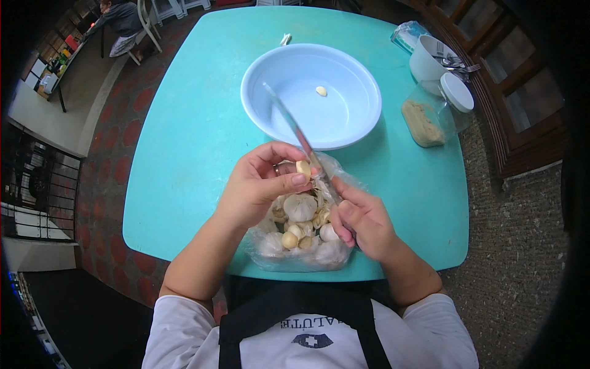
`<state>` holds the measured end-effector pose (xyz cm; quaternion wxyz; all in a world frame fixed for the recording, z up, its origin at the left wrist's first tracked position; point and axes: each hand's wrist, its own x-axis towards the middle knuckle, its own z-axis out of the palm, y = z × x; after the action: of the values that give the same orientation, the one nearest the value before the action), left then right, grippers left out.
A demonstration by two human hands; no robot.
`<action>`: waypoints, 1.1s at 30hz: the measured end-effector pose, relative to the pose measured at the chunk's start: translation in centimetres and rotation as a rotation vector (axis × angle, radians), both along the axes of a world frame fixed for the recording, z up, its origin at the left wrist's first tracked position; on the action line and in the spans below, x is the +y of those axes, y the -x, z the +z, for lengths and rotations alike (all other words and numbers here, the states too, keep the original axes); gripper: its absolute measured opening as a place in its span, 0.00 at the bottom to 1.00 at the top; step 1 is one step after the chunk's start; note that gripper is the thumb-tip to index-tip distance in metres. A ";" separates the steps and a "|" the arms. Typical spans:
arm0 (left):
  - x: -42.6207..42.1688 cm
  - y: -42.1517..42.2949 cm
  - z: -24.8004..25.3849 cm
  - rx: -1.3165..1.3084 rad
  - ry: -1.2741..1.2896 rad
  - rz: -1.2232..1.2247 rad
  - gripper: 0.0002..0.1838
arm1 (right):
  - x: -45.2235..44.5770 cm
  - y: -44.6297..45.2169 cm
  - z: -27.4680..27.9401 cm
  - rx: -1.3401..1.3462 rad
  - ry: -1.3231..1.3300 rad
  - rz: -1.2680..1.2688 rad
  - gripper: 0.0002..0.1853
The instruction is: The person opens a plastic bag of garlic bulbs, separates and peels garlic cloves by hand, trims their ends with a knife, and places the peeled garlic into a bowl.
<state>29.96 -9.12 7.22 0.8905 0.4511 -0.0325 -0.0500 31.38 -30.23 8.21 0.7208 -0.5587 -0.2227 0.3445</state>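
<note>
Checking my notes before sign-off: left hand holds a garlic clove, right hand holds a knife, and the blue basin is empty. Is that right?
Not quite: the blue basin isn't empty; the head view shows one pale clove in it. The left hand does hold a garlic clove, and the right hand a knife.

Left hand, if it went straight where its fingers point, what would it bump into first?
Probably the knife: its blade slants across just past the garlic clove that the left hand pinches, though one picture can't show exactly how near.
</note>
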 end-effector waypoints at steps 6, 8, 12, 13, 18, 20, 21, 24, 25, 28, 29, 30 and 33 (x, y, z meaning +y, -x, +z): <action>1.0 0.0 0.2 0.027 -0.004 -0.116 0.17 | -0.4 -0.8 1.0 0.024 -0.054 -0.067 0.28; 1.3 -0.1 0.4 0.014 -0.001 -0.109 0.16 | -0.7 -1.1 1.1 0.026 -0.056 -0.100 0.28; 2.0 -0.5 0.4 0.010 0.031 -0.053 0.15 | -1.5 -1.4 1.4 -0.019 0.006 -0.023 0.28; 2.1 -0.5 0.5 0.018 0.037 -0.027 0.15 | -1.8 -1.3 1.6 -0.015 0.083 0.009 0.28; 2.4 -0.9 0.6 0.047 0.081 0.057 0.15 | -1.1 -1.1 3.7 -0.087 0.299 0.194 0.30; 2.6 -1.0 0.3 0.070 0.140 0.043 0.15 | -0.8 -0.7 3.3 -0.176 0.270 0.207 0.31; 2.6 -1.0 0.2 0.082 0.171 0.035 0.16 | -0.7 -0.6 3.3 -0.235 0.262 0.217 0.32; 2.3 -0.7 0.2 0.132 0.219 0.003 0.16 | -0.5 -0.5 3.2 -0.415 0.271 0.264 0.30; 2.3 -0.8 0.1 0.143 0.249 -0.020 0.16 | -0.5 -0.5 2.9 -0.420 0.263 0.264 0.29; 2.1 -0.9 -0.6 0.178 0.329 -0.078 0.16 | -0.1 -0.3 2.5 -0.418 0.212 0.200 0.27; 2.0 -0.9 -0.8 0.190 0.350 -0.086 0.16 | -0.1 -0.3 2.5 -0.423 0.212 0.186 0.27; 1.8 -0.8 -0.9 0.201 0.371 -0.093 0.16 | -0.1 -0.3 2.5 -0.428 0.211 0.173 0.27; 1.6 -0.8 -0.8 0.188 0.383 -0.105 0.15 | -0.2 -0.6 2.8 -0.429 0.270 0.185 0.28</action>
<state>30.72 -7.51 6.40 0.9552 0.2646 0.0184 -0.1313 31.93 -30.40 10.98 0.5416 -0.6872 -0.3726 0.3092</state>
